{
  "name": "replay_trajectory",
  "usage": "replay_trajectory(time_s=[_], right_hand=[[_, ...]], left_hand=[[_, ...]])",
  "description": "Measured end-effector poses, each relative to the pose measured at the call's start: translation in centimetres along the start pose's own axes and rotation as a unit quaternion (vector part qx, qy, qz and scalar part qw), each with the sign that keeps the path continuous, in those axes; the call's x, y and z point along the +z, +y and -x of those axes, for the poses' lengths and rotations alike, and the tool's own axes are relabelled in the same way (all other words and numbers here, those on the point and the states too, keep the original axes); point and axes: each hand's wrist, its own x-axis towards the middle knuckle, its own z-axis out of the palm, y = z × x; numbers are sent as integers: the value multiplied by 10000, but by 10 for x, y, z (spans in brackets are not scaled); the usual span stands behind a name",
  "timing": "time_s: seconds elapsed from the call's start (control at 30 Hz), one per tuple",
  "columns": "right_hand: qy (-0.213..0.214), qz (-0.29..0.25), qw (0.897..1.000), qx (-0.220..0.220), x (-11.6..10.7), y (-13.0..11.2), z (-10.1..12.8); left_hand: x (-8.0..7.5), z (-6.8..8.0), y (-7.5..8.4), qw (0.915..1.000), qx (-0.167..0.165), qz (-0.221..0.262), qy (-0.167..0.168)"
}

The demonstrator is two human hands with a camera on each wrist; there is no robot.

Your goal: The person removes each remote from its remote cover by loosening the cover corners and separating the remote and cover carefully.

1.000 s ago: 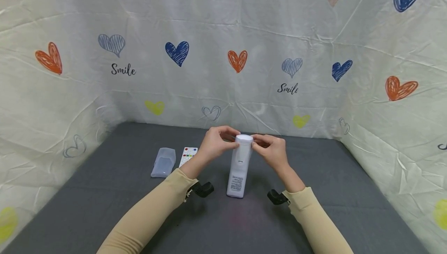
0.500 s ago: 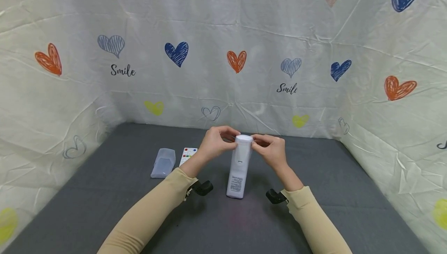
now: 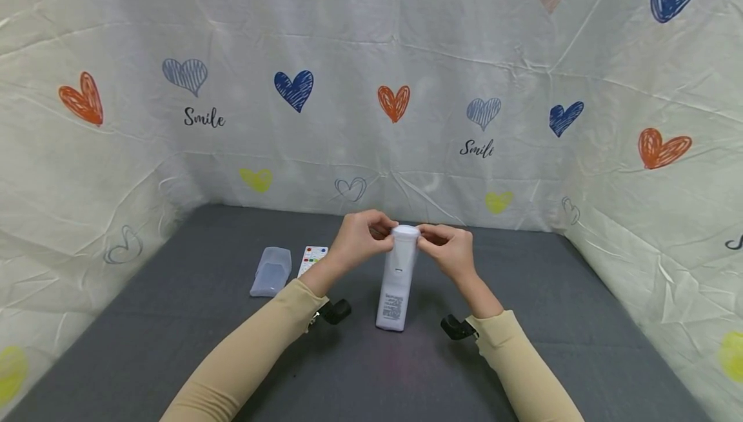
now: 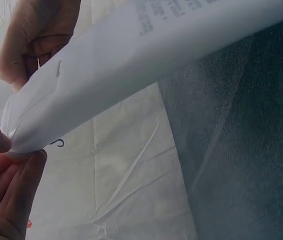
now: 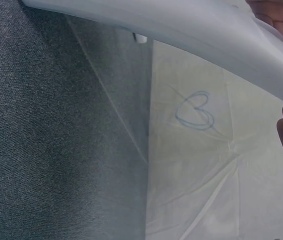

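In the head view a white remote control (image 3: 396, 283) stands near upright, its back with a printed label toward me and its lower end at the grey cloth. My left hand (image 3: 360, 241) pinches the left side of its top end. On the opposite side, my right hand (image 3: 449, 251) pinches the top end between thumb and fingers. From the left wrist, the remote (image 4: 106, 75) runs diagonally, its label blurred as if under a translucent layer. Left-hand fingers (image 4: 19, 187) grip its end there. The right wrist view catches the remote's edge (image 5: 181, 35) and only part of each hand.
A translucent cover (image 3: 271, 271) lies on the grey cloth (image 3: 522, 357) to the left. Beside it is another white remote with coloured buttons (image 3: 314, 254), partly hidden by my left forearm. A pale curtain with hearts (image 3: 395, 48) surrounds the table at the back and sides.
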Motion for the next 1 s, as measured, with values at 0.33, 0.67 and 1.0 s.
replay_trajectory(time_s=[0.33, 0.67, 1.0], right_hand=[[14, 161, 9988, -459, -1, 0, 1], [27, 180, 9956, -917, -2, 4, 2], [69, 377, 9908, -1295, 2, 12, 6]], left_hand=[[5, 1, -6, 9986, 202, 82, 482], [5, 0, -7, 9972, 112, 469, 576], [5, 1, -8, 9961, -279, 616, 573]])
